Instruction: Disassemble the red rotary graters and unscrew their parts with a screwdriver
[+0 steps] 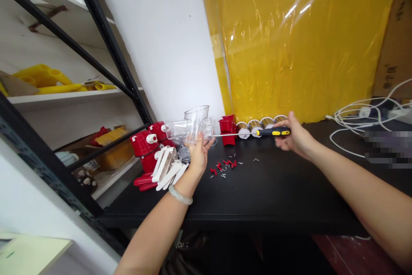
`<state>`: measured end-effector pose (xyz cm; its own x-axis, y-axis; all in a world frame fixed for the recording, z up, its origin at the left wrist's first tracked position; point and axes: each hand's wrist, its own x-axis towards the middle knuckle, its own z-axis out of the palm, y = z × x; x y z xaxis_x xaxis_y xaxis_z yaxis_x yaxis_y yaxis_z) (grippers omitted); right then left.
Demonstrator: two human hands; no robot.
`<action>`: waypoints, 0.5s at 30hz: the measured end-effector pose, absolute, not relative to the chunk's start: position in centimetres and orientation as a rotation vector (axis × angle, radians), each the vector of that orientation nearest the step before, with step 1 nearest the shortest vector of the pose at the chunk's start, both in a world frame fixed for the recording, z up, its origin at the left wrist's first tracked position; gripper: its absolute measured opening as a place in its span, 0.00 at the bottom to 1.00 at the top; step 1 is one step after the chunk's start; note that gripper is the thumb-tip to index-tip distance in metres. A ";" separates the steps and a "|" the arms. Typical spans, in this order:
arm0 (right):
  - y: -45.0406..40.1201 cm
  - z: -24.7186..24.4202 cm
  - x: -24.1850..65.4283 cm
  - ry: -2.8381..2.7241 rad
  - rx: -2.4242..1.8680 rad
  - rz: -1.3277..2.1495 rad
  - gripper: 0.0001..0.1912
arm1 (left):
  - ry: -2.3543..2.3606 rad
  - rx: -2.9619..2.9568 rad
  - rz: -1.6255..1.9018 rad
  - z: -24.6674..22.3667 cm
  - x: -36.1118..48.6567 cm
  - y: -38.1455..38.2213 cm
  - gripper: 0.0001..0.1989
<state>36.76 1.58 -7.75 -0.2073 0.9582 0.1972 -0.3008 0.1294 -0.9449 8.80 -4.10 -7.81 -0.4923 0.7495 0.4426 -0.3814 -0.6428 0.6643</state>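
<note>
A clear plastic housing with a flared funnel is gripped in my left hand, above the black table. My right hand holds a screwdriver by its black and yellow handle, level, with the long shaft pointing left. The shaft reaches the right end of the clear housing; I cannot tell exactly where its tip sits. On the table below lie small red plastic parts and several loose screws. Behind my left hand are white plastic handles and red machine bodies.
Red hoppers and a row of gold-banded drums stand along the back of the table. White cables coil at the right. A black-framed shelf rises on the left; yellow wrapped sheeting covers the back.
</note>
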 end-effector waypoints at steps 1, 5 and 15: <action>1.8 -7.9 36.6 -1.263 -0.838 1.316 0.19 | 0.651 0.966 2.151 -7.8 8.8 -4.1 0.31; 1.8 -7.9 36.7 -1.200 -0.644 1.288 0.08 | 0.656 0.953 2.168 -7.6 8.8 -4.1 0.32; 1.9 -8.3 36.2 -1.301 -0.819 1.358 0.21 | 0.654 0.964 2.152 -7.8 8.5 -3.9 0.28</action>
